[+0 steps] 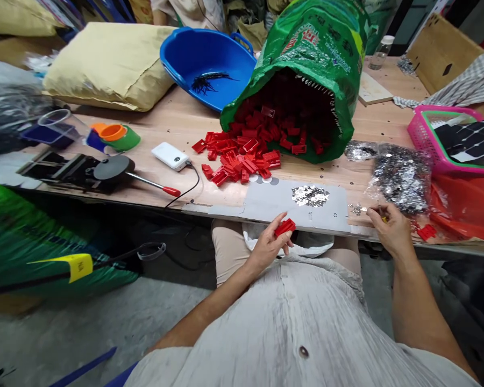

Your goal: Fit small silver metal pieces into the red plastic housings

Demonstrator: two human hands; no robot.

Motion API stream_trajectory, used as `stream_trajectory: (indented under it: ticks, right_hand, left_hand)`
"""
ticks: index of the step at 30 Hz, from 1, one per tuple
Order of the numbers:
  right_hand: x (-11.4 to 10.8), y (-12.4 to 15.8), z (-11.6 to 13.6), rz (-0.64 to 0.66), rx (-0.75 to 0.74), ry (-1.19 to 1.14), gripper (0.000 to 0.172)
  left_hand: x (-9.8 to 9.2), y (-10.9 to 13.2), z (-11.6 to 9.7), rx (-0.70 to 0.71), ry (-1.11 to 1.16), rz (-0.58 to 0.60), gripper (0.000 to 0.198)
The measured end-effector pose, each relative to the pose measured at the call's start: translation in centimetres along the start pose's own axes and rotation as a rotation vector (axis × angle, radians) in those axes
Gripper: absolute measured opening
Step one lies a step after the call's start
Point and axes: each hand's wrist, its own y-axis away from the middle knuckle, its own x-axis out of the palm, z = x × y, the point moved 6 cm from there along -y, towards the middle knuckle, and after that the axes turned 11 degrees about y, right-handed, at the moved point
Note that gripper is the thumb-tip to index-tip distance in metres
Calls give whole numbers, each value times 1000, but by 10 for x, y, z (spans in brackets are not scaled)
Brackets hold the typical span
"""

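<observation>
My left hand (269,243) is closed around a red plastic housing (285,227), held just off the table's front edge above my lap. At the right, my right hand (392,230) is pinched on a thin tool, of which only a bit of yellow handle (384,219) and a dark tip show. That hand is beside a few small metal pieces (357,209) on the wood. A pile of shiny metal pieces (310,196) lies on the grey board (266,200). Farther back, a heap of red housings (242,158) spills from the green sack (318,59).
A hand press (113,167) with a red-tipped lever and a white power bank (171,156) stand left. Behind are a blue basin (226,59) and a stuffed yellowish sack (108,62). A bag of metal pieces (401,177) and a pink basket (421,134) are right.
</observation>
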Motion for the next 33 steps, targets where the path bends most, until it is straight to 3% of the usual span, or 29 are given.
stream_trajectory:
  ticks: [4, 7, 10, 14, 23, 33]
  right_hand:
    - [11, 14, 49, 139, -67, -240, 24]
    - [22, 31, 92, 261, -140, -304, 22]
    - [31, 47, 126, 306, -223, -336, 20]
    - [41, 60, 156, 302, -374, -309, 15]
    - [55, 69, 175, 320, -565, -250, 10]
    - [54, 69, 183, 376, -613, -252, 13]
  left_hand:
    - [-3, 3, -9, 182, -328, -74, 49]
    - [-1, 8, -25, 400, -574, -124, 36]
    - [4, 13, -38, 604, -739, -138, 33]
    - [4, 18, -44, 699, -842, -187, 38]
    - [13, 22, -47, 738, -892, -158, 21]
    - [11, 23, -46, 671, -831, -150, 20]
